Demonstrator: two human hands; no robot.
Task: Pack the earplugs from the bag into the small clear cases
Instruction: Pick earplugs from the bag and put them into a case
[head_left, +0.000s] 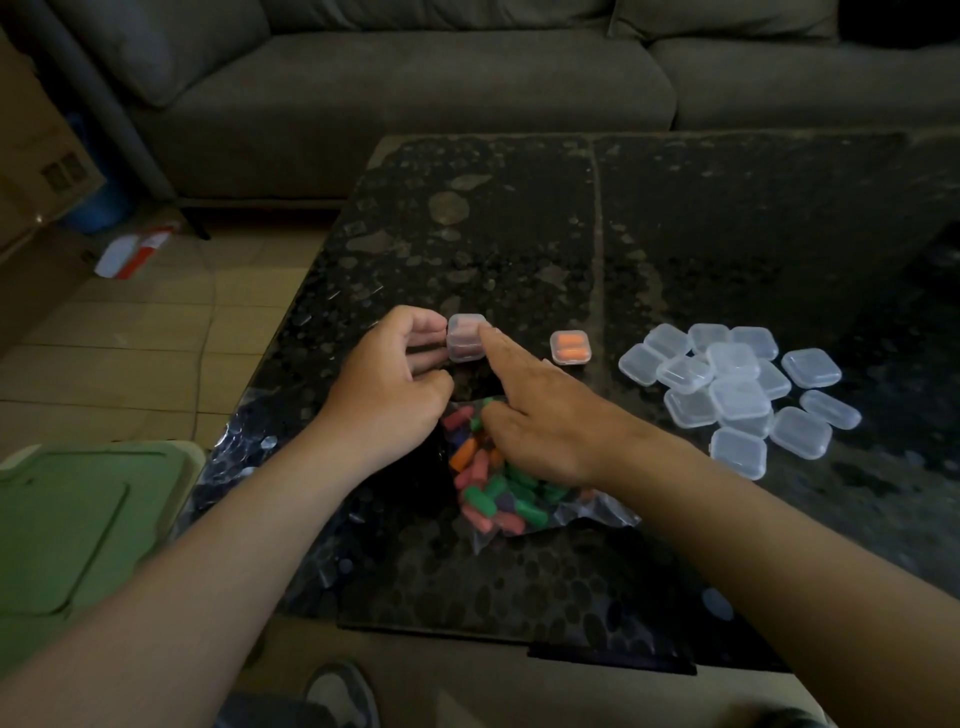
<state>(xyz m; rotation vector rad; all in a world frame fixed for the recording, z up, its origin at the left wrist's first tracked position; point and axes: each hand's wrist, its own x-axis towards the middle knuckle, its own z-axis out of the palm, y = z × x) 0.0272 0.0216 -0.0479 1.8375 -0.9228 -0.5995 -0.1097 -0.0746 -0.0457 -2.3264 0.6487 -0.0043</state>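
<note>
Landmark is the bag (597, 512) of mixed-colour earplugs (498, 488), lying on the table (519, 234) close to me.

The clear case (465, 340) in play is just beyond the bag, toward its far-left side, and I think it's lifted off the table. My left hand (387, 379) has the grip on it, with thumb and fingertips pinching its left edge. My right hand (540, 421) hangs over the bag's far end. Its forefinger (498, 348) is straight and reaches forward to touch the case's top right edge. The other fingers are loosely folded and I see nothing pinched in them, though green earplugs sit right under the thumb.

The case is near square, so it has no real long axis. Its broad face looks up and toward me. There's a faint pink tint inside, probably earplugs, but I can't confirm that.

The key relation is that the case sits between the two hands, with the left holding it and the right forefinger coming in from the bag side. My read is that this is lid closing, a press against the left hand's pinch.

An orange-filled case (570, 347) sits beyond the bag to the right, close to the held one. The pile of empty cases (737, 395) is further right of the bag, nearer my right hand.
</note>
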